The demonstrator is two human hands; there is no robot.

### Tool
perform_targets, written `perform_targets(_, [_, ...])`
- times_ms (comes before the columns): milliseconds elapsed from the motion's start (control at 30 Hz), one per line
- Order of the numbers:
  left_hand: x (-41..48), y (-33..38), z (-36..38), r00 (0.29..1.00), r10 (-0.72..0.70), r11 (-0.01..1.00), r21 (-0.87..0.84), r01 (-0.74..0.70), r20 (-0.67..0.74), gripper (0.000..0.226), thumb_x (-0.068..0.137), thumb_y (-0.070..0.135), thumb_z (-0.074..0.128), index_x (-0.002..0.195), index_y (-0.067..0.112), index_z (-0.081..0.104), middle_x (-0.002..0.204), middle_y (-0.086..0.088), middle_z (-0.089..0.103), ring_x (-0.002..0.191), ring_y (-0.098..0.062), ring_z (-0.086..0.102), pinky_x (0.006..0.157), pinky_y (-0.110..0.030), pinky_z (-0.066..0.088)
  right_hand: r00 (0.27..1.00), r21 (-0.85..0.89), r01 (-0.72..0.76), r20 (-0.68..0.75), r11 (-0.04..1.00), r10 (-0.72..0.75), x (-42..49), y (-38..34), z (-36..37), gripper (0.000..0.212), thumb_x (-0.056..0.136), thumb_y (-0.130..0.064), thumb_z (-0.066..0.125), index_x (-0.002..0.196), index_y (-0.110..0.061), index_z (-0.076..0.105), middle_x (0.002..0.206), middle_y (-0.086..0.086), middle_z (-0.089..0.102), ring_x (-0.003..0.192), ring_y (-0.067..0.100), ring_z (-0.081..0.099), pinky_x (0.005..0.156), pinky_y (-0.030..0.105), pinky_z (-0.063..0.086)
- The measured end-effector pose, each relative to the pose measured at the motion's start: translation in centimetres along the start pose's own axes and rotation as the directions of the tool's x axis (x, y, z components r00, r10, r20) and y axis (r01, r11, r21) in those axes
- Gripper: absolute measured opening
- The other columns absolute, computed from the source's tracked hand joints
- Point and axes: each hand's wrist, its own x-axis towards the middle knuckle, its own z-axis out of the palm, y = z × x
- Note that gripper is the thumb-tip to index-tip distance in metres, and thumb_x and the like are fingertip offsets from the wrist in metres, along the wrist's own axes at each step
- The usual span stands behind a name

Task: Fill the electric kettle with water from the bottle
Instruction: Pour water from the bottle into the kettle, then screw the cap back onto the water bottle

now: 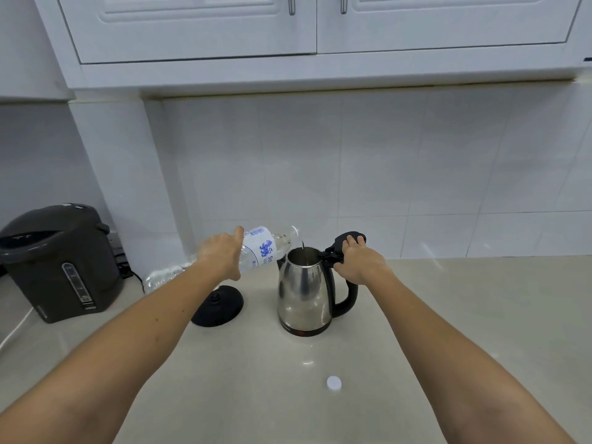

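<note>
Pour: water is running in a thin stream from the bottle (256, 253) into the open top of the kettle (304, 290); this looks like the middle of the filling, though the level inside is hidden.
Left hand (221, 256): wrapped around the bottle's middle, holding it tipped.
Bottle axis: lying nearly flat, base out at 8 o'clock, neck at 2 o'clock, mouth just over the kettle's rim.
Right hand (358, 262): closed on the top of the kettle's handle, fingers pressing the raised lid (349, 240) back.
Kettle: standing upright on the counter (448, 315), at 3 o'clock from the left hand, off its base (217, 306).
Base: sitting at 9 o'clock from the kettle, just beside it.
Cap (334, 382): lying on the counter at 6 o'clock from the kettle, well apart.
Next: the bottle's base probably needs lifting further as it empties, keeping the mouth over the opening.
</note>
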Motion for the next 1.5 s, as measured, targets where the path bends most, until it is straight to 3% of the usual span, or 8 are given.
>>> perform_targets(300, [-1.1, 1.9, 3.2, 0.992, -0.127, 0.825, -0.554, 0.113, 0.013, 0.071, 0.066, 0.023, 0.075, 0.125, 0.013, 0.036, 0.087, -0.006, 0.056, 0.079, -0.030, 0.053, 0.065, -0.030, 0.043, 0.930, 0.144, 0.189, -0.343, 0.971, -0.130, -2.7, -2.8, 3.9, 0.054, 0.095, -0.022, 0.042, 0.146, -0.009, 0.034, 0.157, 0.007, 0.027, 0.149, 0.026, 0.013, 0.119, 0.043, 0.019])
perform_targets(467, [-3.6, 3.0, 6.3, 0.970, -0.244, 0.512, -0.847, 0.144, 0.018, 0.072, 0.063, 0.028, 0.081, 0.121, 0.018, 0.040, 0.095, 0.000, 0.063, 0.087, -0.025, 0.061, 0.075, -0.031, 0.049, 0.992, 0.364, -0.045, 0.129, 0.930, -0.002, -5.3, -3.7, 8.2, 0.039, 0.089, -0.023, 0.045, 0.126, -0.018, 0.056, 0.123, 0.006, 0.061, 0.110, 0.029, 0.060, 0.079, 0.035, 0.048])
perform_targets(567, [-5.4, 4.1, 8.3, 0.952, -0.304, 0.348, -0.925, 0.152, 0.042, 0.080, 0.062, 0.028, 0.086, 0.126, 0.018, 0.040, 0.101, 0.004, 0.060, 0.092, -0.020, 0.058, 0.078, -0.030, 0.048, 0.922, 0.158, -0.060, 0.388, 0.986, -0.007, -6.8, -3.6, 11.5, 0.050, 0.085, -0.037, 0.055, 0.132, -0.020, 0.052, 0.133, 0.004, 0.055, 0.121, 0.025, 0.054, 0.093, 0.036, 0.046])
perform_targets(733, [-8.2, 5.6, 11.6, 0.940, -0.333, 0.121, -0.985, 0.123, 0.076, 0.078, 0.060, 0.019, 0.091, 0.121, 0.023, 0.044, 0.100, 0.013, 0.062, 0.097, -0.015, 0.060, 0.082, -0.025, 0.045, 0.879, 0.092, -0.083, 0.476, 0.992, 0.029, -9.5, -3.7, 16.3, 0.055, 0.083, -0.035, 0.063, 0.134, -0.020, 0.047, 0.133, 0.008, 0.043, 0.119, 0.030, 0.054, 0.095, 0.038, 0.047])
perform_targets(933, [-10.4, 6.2, 13.7, 0.945, -0.316, 0.087, -0.989, 0.119, 0.086, 0.086, 0.061, 0.016, 0.091, 0.130, 0.024, 0.040, 0.106, 0.009, 0.063, 0.095, -0.010, 0.061, 0.081, -0.020, 0.044, 0.930, 0.158, -0.062, 0.367, 0.986, 0.000, -10.6, -3.3, 19.0, 0.029, 0.092, -0.013, 0.044, 0.119, -0.012, 0.054, 0.122, 0.014, 0.048, 0.108, 0.034, 0.057, 0.088, 0.036, 0.048])
perform_targets(1167, [-11.0, 4.4, 14.5, 0.969, -0.185, 0.153, -0.969, 0.196, 0.166, 0.093, 0.061, 0.022, 0.091, 0.133, 0.028, 0.033, 0.110, 0.012, 0.062, 0.100, -0.013, 0.060, 0.083, -0.023, 0.045, 0.957, 0.410, -0.085, 0.288, 0.908, -0.041, -7.5, -4.4, 14.3, 0.031, 0.081, -0.015, 0.062, 0.112, -0.016, 0.064, 0.109, 0.010, 0.061, 0.094, 0.023, 0.058, 0.078, 0.027, 0.048])
perform_targets(1400, [-10.8, 3.8, 14.6, 0.971, -0.128, 0.185, -0.957, 0.224, 0.202, 0.097, 0.060, 0.026, 0.092, 0.138, 0.029, 0.033, 0.111, 0.014, 0.060, 0.103, -0.011, 0.058, 0.089, -0.024, 0.044, 0.970, 0.757, 0.137, 0.027, 0.638, -0.240, -3.2, -7.4, 0.5, 0.020, 0.082, -0.012, 0.070, 0.100, -0.020, 0.067, 0.085, 0.000, 0.062, 0.070, 0.013, 0.056, 0.067, 0.031, 0.052])
perform_targets(1500, [-10.8, 3.8, 14.6, 0.970, -0.128, 0.178, -0.957, 0.228, 0.207, 0.093, 0.062, 0.026, 0.091, 0.136, 0.029, 0.035, 0.108, 0.017, 0.060, 0.103, -0.012, 0.058, 0.088, -0.024, 0.044, 0.916, 0.791, 0.239, 0.009, 0.562, -0.402, -3.5, -9.0, -5.1, 0.026, 0.086, -0.008, 0.068, 0.111, -0.013, 0.065, 0.096, 0.004, 0.066, 0.074, 0.012, 0.062, 0.066, 0.019, 0.054])
